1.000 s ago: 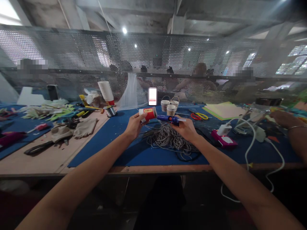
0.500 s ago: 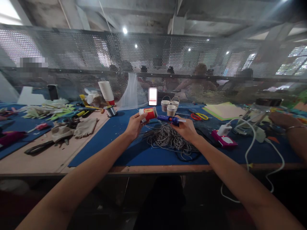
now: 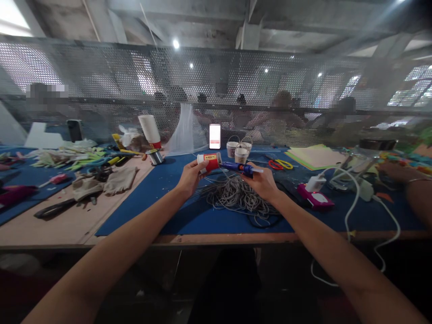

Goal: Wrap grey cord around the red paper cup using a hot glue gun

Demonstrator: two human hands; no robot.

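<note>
My left hand [image 3: 191, 176] is closed around a red and white paper cup [image 3: 209, 161], held on its side above the blue mat [image 3: 162, 193]. My right hand [image 3: 261, 182] grips a blue glue gun [image 3: 238, 168] whose tip points left at the cup's rim. Below both hands lies a tangled heap of grey cord [image 3: 238, 198]. Three small cord-wrapped cups [image 3: 239, 150] stand just behind the hands.
A stack of white cups [image 3: 149, 129], a phone [image 3: 214, 136], scissors [image 3: 281, 164], green sheets [image 3: 315, 156], a pink device [image 3: 316, 198] with white cable and a power strip lie around. Another person's arm [image 3: 413, 182] rests at right. A perforated screen [image 3: 216, 90] closes the back.
The cup and glue gun rose slightly and stayed together; the other person's hand at right shifted a little.
</note>
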